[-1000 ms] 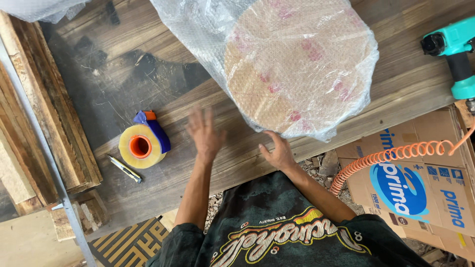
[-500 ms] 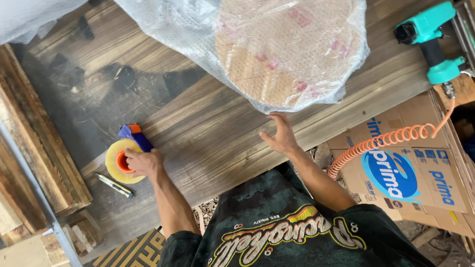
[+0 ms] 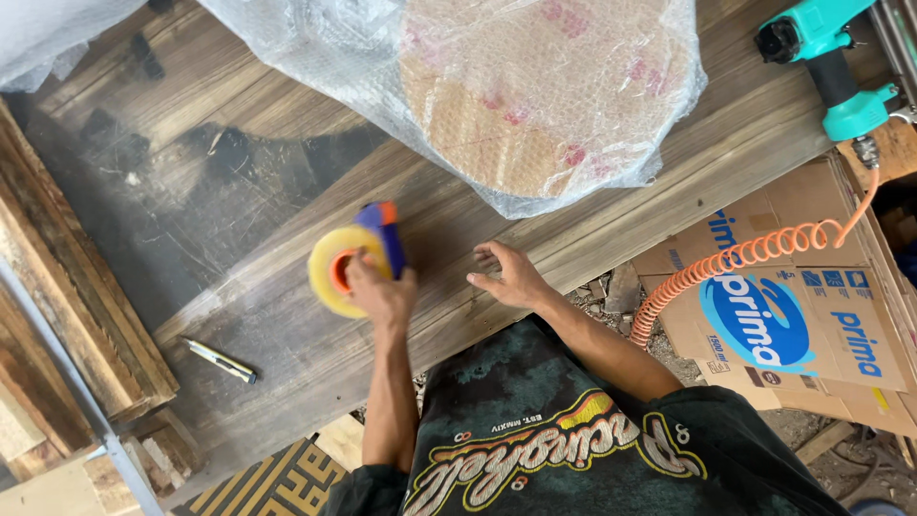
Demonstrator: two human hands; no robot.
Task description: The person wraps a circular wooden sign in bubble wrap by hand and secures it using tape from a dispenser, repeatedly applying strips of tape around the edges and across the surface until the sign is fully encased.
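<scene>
Left hand (image 3: 380,291) clenched around yellow tape dispenser (image 3: 351,258), lifted just above the wooden surface (image 3: 267,201), forearm reaching straight forward. Right hand (image 3: 509,277) released, fingers spread, palm down at the surface's near edge. Bubble-wrapped round board (image 3: 535,91) lies beyond both hands. Pen (image 3: 220,360) left on surface. Teal nail gun (image 3: 826,62) with orange coiled hose (image 3: 745,258) far right, cardboard box (image 3: 802,306) below.

A worn wooden workbench (image 3: 239,172) is carrying everything — dark stains are showing across its planks. A round disc wrapped in bubble wrap (image 3: 535,86) is lying at its far side, near a teal pneumatic nail gun (image 3: 826,57) resting at the right end. A small utility knife (image 3: 220,360) is sitting near the front edge — well apart from the rest. Rough timber beams (image 3: 67,287) are lying alongside at the left.
</scene>
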